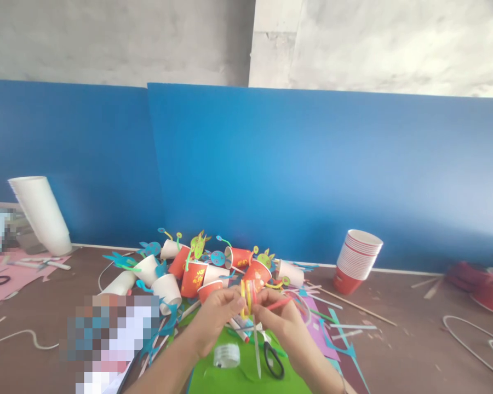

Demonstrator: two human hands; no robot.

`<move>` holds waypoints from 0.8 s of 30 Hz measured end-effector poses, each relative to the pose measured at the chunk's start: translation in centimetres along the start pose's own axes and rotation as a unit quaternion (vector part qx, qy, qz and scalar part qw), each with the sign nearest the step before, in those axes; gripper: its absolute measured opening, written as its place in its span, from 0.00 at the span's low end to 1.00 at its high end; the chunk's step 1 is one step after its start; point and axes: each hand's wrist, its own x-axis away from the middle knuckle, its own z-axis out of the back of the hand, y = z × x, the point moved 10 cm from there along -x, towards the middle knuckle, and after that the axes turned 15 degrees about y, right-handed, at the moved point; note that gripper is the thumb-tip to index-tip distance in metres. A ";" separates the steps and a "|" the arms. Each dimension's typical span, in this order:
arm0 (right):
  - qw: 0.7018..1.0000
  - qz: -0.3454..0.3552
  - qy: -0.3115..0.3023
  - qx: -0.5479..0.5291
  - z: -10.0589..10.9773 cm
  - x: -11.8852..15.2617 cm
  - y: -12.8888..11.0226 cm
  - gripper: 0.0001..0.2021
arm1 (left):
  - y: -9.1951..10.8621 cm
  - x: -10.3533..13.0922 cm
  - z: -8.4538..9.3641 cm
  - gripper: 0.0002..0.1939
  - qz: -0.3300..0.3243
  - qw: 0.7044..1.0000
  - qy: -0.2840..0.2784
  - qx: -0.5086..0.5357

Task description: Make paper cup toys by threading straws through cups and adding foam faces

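My left hand (pixel 222 314) and my right hand (pixel 281 323) meet above a green sheet (pixel 217 377). Between them they pinch a small bundle of looped yellow and pink strips (pixel 247 298), whose exact kind I cannot make out. A red strip (pixel 280 303) sticks out over my right fingers. Below the hands lie black-handled scissors (pixel 274 361), a roll of clear tape (pixel 227 355) and a thin white stick (pixel 257 350). Just beyond is a heap of white and red paper cups (pixel 194 279) with coloured paper cutouts and curly strips attached.
At the right stands a stack of paper cups (pixel 358 260); a taller white stack (pixel 41 213) leans at the left. Purple paper (pixel 318 334) and loose sticks lie right of the hands. A white cable (pixel 460 342) curls at far right. Behind rises a blue partition (pixel 304 175).
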 end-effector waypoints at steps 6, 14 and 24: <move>0.999 0.004 -0.019 0.043 -0.5 0.0 0.6 0.12 | -1.7 -0.4 0.1 0.25 0.035 0.999 -0.019 -0.022; 0.996 -0.021 0.054 -0.069 1.8 -1.2 0.4 0.14 | 2.1 -1.8 4.2 0.23 -0.073 0.966 0.116 -0.220; 0.986 -0.004 0.112 -0.123 4.1 -2.5 0.4 0.12 | 2.7 -0.9 8.3 0.37 -0.073 0.745 0.226 -0.623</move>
